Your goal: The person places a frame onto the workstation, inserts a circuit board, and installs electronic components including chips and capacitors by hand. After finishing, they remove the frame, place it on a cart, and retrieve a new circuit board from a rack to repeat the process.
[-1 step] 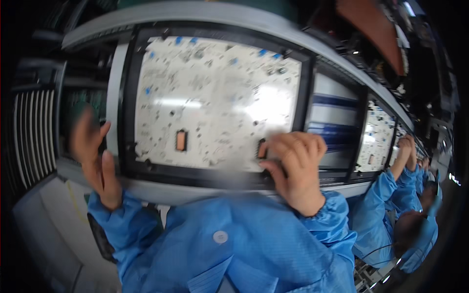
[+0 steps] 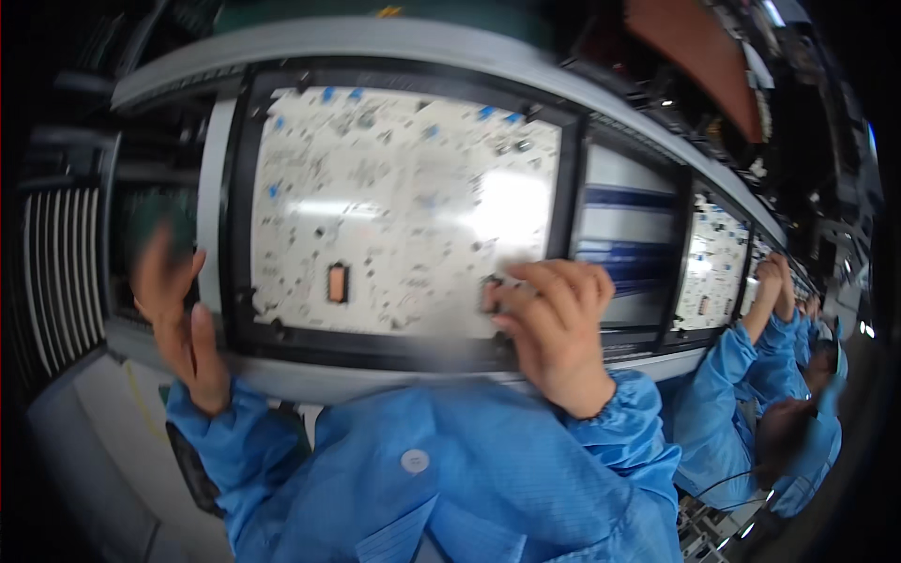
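A pale circuit board [image 2: 404,206] lies in a black frame [image 2: 572,188] in front of me. Two small orange-and-black block parts, which look like transformers, sit along its near side. The left transformer [image 2: 338,283] stands free of my hands. At the right transformer [image 2: 491,295], my right hand [image 2: 561,328] has its thumb and curled fingers closed about the part's right side; the fingertips partly hide it. My left hand [image 2: 183,324] is held off the frame's left side, fingers stretched and apart, with nothing visible in it. Its fingertips are blurred.
A grey rail [image 2: 432,36] runs along the far side, curving right. Further right lies another framed board [image 2: 710,267], with a co-worker's hands [image 2: 771,281] and blue sleeves beside it. A slatted rack [image 2: 61,277] stands at far left.
The whole view has shifted slightly, so the board appears a little lower and further left. My right fingers have drawn in closer around the right transformer. The left hand keeps its pose.
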A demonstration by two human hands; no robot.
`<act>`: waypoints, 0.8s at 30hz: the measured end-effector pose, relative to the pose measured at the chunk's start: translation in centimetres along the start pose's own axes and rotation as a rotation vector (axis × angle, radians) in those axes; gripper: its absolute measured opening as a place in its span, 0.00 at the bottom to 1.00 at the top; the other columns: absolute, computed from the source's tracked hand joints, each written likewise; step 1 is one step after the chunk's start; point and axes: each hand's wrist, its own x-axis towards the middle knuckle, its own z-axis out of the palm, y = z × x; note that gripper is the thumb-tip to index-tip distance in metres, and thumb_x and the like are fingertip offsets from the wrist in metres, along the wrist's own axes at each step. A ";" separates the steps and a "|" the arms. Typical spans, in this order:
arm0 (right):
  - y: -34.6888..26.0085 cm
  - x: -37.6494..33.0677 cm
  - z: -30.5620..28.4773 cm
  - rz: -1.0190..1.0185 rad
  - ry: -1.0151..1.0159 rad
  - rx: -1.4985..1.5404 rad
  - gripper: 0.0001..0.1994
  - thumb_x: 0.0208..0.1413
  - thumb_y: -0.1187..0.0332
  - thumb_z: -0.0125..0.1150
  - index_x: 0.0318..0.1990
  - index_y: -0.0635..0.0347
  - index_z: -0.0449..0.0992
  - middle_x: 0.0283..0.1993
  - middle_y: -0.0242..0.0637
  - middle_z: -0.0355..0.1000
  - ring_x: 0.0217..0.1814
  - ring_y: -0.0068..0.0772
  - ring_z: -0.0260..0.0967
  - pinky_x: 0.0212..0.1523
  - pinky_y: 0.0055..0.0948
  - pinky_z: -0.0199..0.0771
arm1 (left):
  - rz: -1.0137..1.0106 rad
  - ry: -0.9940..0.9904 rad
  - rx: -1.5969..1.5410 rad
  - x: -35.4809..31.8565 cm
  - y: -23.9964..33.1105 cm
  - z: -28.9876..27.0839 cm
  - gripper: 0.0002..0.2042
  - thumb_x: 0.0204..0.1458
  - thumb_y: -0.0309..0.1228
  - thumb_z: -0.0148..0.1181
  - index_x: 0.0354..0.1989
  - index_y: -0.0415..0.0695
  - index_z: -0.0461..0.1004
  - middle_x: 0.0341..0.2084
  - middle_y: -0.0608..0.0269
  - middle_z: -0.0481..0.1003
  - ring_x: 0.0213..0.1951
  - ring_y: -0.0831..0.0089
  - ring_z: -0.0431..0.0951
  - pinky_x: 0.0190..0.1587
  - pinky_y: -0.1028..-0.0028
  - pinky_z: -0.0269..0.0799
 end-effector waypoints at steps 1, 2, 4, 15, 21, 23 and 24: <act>0.2 0.0 0.1 -0.014 -0.010 0.023 0.15 0.38 0.73 0.68 0.37 0.56 0.76 0.50 0.36 0.71 0.53 0.40 0.64 0.54 0.43 0.55 | 0.011 -0.016 0.051 -0.1 0.0 -0.3 0.21 0.63 0.42 0.41 0.53 0.41 0.73 0.64 0.55 0.59 0.68 0.56 0.50 0.64 0.59 0.54; 0.5 0.1 -0.1 -0.027 -0.020 0.046 0.14 0.38 0.73 0.68 0.36 0.56 0.77 0.50 0.36 0.71 0.53 0.41 0.64 0.54 0.43 0.56 | -0.002 -0.021 0.042 -0.1 0.1 -0.1 0.21 0.63 0.42 0.40 0.53 0.41 0.73 0.65 0.55 0.59 0.68 0.56 0.49 0.64 0.59 0.54; 1.7 1.1 -1.9 -0.034 0.019 0.097 0.13 0.42 0.74 0.65 0.38 0.56 0.76 0.49 0.37 0.71 0.52 0.41 0.65 0.54 0.43 0.56 | -0.002 -0.025 0.042 -0.2 0.4 -0.3 0.21 0.64 0.40 0.39 0.54 0.41 0.72 0.65 0.55 0.59 0.68 0.56 0.49 0.64 0.59 0.54; 19.8 10.2 -4.8 0.165 0.261 -0.189 0.16 0.57 0.71 0.56 0.50 0.72 0.70 0.47 0.58 0.71 0.53 0.59 0.66 0.54 0.42 0.67 | -0.040 0.022 -0.061 0.2 0.2 0.3 0.15 0.62 0.32 0.44 0.49 0.39 0.75 0.62 0.56 0.63 0.68 0.57 0.49 0.65 0.59 0.52; 19.3 10.5 -4.0 -0.008 0.307 -0.204 0.14 0.53 0.76 0.57 0.46 0.73 0.73 0.45 0.57 0.72 0.50 0.57 0.68 0.53 0.43 0.68 | 0.052 -0.078 0.050 2.2 4.9 -3.2 0.11 0.60 0.30 0.48 0.43 0.41 0.77 0.58 0.55 0.68 0.65 0.51 0.53 0.60 0.57 0.56; 19.3 10.4 -3.8 -0.038 0.341 -0.229 0.13 0.51 0.77 0.57 0.45 0.72 0.74 0.44 0.55 0.73 0.49 0.54 0.69 0.52 0.42 0.69 | 0.235 -0.143 0.076 5.7 10.2 -4.2 0.10 0.54 0.25 0.51 0.41 0.39 0.76 0.53 0.53 0.71 0.61 0.49 0.60 0.56 0.58 0.62; 19.7 10.2 -3.9 -0.035 0.346 -0.231 0.12 0.51 0.77 0.58 0.44 0.71 0.75 0.44 0.54 0.74 0.49 0.53 0.70 0.52 0.41 0.69 | 0.353 -0.215 -0.009 7.8 12.8 -3.7 0.10 0.51 0.22 0.53 0.41 0.39 0.76 0.51 0.53 0.72 0.58 0.49 0.62 0.55 0.58 0.63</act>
